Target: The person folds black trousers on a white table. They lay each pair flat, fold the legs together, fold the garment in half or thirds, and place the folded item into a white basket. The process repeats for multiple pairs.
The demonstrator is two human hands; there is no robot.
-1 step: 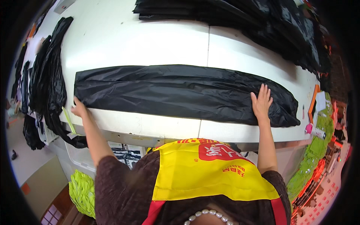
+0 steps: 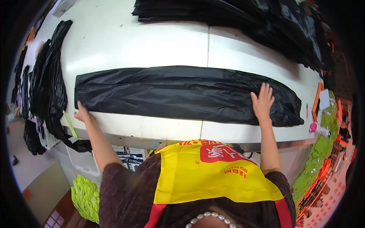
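Observation:
A long piece of black fabric (image 2: 182, 93) lies flat and lengthwise across the white table (image 2: 152, 41). My left hand (image 2: 81, 113) is at its near left corner, fingers curled on the fabric's edge. My right hand (image 2: 262, 100) lies flat on the fabric near its right end, fingers spread, holding nothing. Both arms reach out from the table's near edge, and I wear a yellow apron (image 2: 205, 174).
A pile of black fabric (image 2: 247, 19) fills the table's far right. More black pieces (image 2: 51, 76) hang over the left end. A yellow-green strip (image 2: 70, 123) lies by my left hand. An orange-edged item (image 2: 317, 100) and a pink-capped item (image 2: 315, 128) sit at the right end. Neon-green cloth (image 2: 85, 195) lies below.

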